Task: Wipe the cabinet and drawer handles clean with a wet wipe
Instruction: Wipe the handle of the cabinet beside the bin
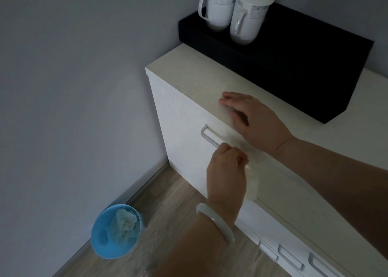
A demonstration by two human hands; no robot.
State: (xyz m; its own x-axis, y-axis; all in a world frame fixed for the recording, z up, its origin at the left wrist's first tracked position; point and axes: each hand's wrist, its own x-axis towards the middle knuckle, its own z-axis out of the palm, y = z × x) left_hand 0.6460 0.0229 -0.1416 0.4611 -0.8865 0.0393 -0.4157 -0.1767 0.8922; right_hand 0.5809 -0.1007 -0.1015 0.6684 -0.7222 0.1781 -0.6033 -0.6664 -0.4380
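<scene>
The left hand (pixel 226 169) has its fingers curled round the wet wipe (pixel 252 184) on the cabinet's bar handle (pixel 210 137), while the right hand (pixel 252 117) rests flat and open on the cabinet top (pixel 189 75). Best to slide along the whole bar (underside too), then move to the drawer handles (pixel 290 258) lower right.

Person, head view. Both forearms bare, no sleeves visible. Left hand (pixel 225 167): bare, no rings seen. Pale, smooth, rounded bangle (pixel 215 222) on the wrist just below the left hand, faint highlight along its edge. Right hand (pixel 252 121), above the bangle: bare, wrist unadorned.
</scene>
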